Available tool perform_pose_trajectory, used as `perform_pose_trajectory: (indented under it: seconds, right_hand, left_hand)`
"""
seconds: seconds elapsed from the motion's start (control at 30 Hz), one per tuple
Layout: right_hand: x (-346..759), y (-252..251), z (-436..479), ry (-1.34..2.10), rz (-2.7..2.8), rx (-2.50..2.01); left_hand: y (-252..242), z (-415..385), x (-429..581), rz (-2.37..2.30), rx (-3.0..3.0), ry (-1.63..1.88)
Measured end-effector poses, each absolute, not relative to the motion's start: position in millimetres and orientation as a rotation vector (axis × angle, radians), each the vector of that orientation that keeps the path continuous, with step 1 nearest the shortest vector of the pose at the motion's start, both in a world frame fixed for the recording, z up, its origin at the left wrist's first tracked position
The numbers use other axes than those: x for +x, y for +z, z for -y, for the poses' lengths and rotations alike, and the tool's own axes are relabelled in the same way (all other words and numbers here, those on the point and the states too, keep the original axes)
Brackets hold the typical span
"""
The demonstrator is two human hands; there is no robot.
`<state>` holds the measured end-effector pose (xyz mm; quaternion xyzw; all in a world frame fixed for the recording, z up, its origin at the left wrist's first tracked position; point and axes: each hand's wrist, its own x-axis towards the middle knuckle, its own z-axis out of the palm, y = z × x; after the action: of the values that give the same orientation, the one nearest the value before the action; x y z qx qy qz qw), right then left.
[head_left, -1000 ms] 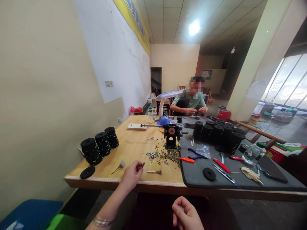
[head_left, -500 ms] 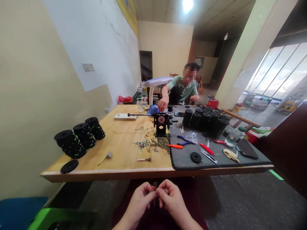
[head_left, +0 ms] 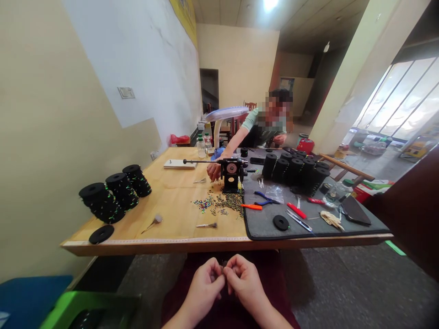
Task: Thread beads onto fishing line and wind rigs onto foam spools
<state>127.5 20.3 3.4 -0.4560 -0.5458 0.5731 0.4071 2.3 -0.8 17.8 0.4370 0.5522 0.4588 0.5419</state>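
Both hands are held below the front edge of the wooden table [head_left: 171, 196], over the lap. The left hand [head_left: 207, 285] is curled, thumb and forefinger pressed together at the tips. The right hand [head_left: 244, 283] is curled the same way, its fingertips brought against those of the left. A small dark piece [head_left: 224, 263] is pinched where the two sets of fingertips meet; it is too small and shaded for its kind to be told, and may be partly covered by the fingers.

The front edge is lined with a pale measuring strip [head_left: 154, 241]. Just behind it, a brush-tipped tool [head_left: 207, 225] is laid flat, and a second tool with a pale head [head_left: 157, 219] is set farther left. A broad stretch of wood is left between that tool and the coloured beads [head_left: 203, 204]. Metallic pieces [head_left: 234, 201] are heaped against the left edge of the grey mat [head_left: 262, 226], which is crossed by an orange-handled tool [head_left: 252, 207].

The far left is taken up by three black spools [head_left: 103, 203], with a black disc [head_left: 102, 234] near the table's corner. On the mat, blue pliers [head_left: 265, 198] and a black ring [head_left: 281, 222] are spaced apart. Beside the black machine [head_left: 231, 178], the table is reached over by a co-worker's hand [head_left: 213, 171].
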Motion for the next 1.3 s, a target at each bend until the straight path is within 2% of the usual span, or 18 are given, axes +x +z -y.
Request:
perform_pose_trajectory:
  seconds: [0.43,0.77,1.3]
  right_hand:
    - [127.1,-1.0,-22.1,1.463,1.336,-1.143]
    - [127.9,3.8,-22.7,1.625,1.120,-1.145]
    - [135.6,5.5,-15.3,1.690,1.126,-1.200]
  left_hand:
    - [28.5,2.3,3.9,-1.335,0.995,1.104]
    - [18.1,1.8,-1.4,-1.003,0.600,1.100]
    - [13.9,-1.1,-2.6,-0.980,0.564,1.120]
